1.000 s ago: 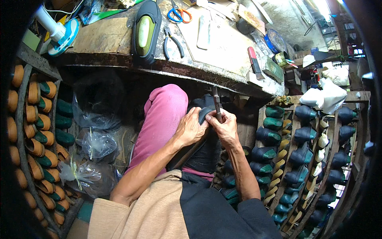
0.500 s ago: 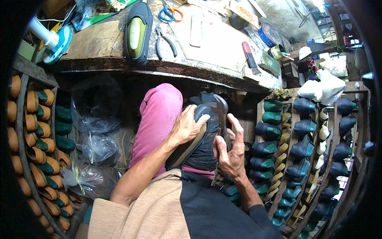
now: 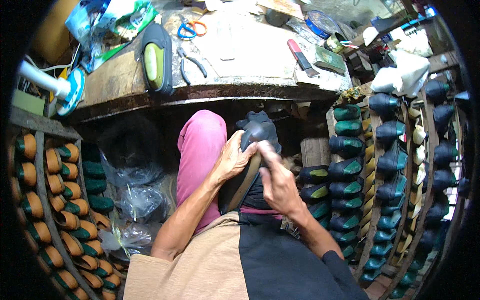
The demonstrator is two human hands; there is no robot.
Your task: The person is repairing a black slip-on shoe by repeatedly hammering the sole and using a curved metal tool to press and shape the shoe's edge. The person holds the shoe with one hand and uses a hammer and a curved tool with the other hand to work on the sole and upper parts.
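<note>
A dark shoe (image 3: 245, 184) with a tan strip along it lies lengthwise over my lap, its far end toward the workbench. My left hand (image 3: 231, 159) is wrapped around that far end, thumb toward the right. My right hand (image 3: 281, 187) is closed on lasting pincers, whose metal head (image 3: 258, 131) is a motion blur right above the shoe's far end. Fingers hide most of the handle, and whether the head touches the shoe cannot be made out. Dark cloth (image 3: 267, 132) covers my right knee beneath the shoe.
The workbench (image 3: 260, 82) ahead carries a dark-and-green shoe (image 3: 156, 60), pliers (image 3: 191, 67), scissors (image 3: 191, 29) and a red-handled knife (image 3: 302, 57). Racks of tan shoes (image 3: 70, 205) stand left, racks of dark shoes (image 3: 346, 145) right. Clear plastic bags (image 3: 142, 202) sit by my left leg.
My right hand has swung the pincers leftward and turned, bringing their head over the shoe's far end. My left hand keeps its hold on the shoe. The whole view has shifted slightly.
</note>
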